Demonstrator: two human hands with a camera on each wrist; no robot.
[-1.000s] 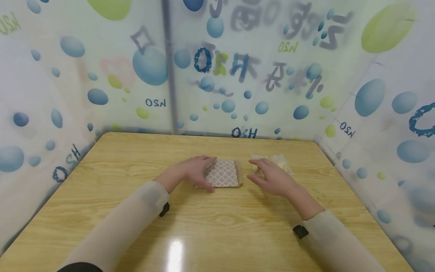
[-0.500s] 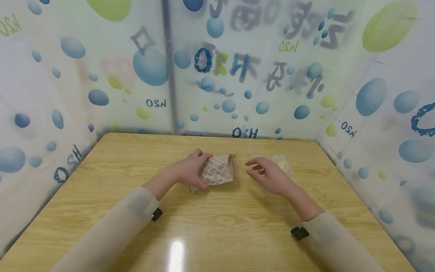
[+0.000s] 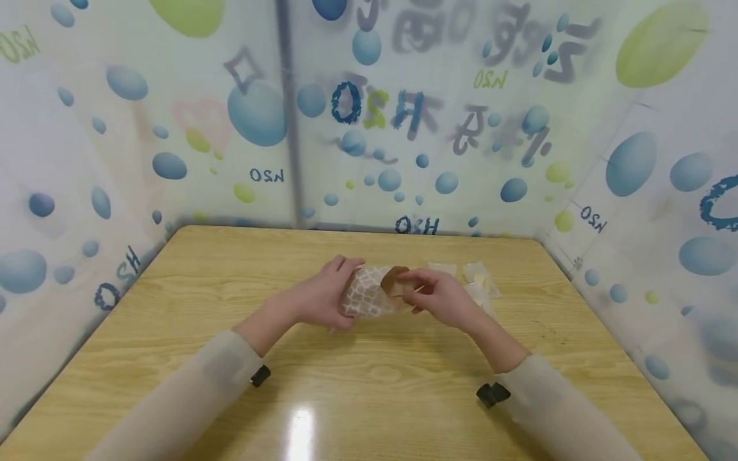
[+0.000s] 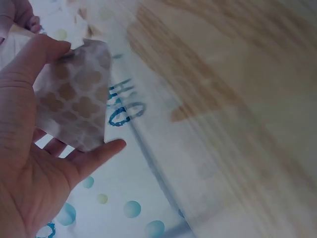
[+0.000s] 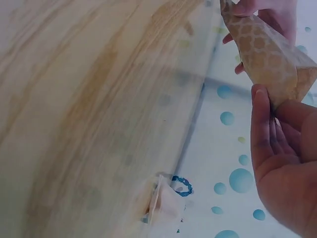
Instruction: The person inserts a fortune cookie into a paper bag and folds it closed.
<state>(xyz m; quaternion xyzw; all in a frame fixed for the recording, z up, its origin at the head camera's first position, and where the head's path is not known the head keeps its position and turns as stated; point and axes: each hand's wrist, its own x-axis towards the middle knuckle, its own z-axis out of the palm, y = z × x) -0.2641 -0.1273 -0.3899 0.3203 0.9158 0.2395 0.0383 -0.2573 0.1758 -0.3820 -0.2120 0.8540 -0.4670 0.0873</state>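
A patterned paper bag [image 3: 368,293], pale grey-brown with a white lattice print, is held above the table between both hands. My left hand [image 3: 321,294] grips its closed end, thumb on one face and fingers on the other; the left wrist view shows the bag's corner [image 4: 81,94] poking out past the thumb. At the bag's mouth, my right hand [image 3: 446,299] pinches the edge between thumb and fingers. The brown inside [image 3: 392,280] shows at this mouth, which gapes. In the right wrist view the bag [image 5: 270,59] bulges, and its contents are hidden.
Several small clear packets with pale contents [image 3: 481,280] lie on the wooden table [image 3: 369,390] just beyond and beside my right hand. A wall covering printed with blue and green bubbles [image 3: 389,179] stands behind the table's far edge and along both sides.
My left hand has gripped the flat-lying bag and raised it, and its mouth has opened. My right hand has moved left from beside the packets to pinch the bag's mouth.
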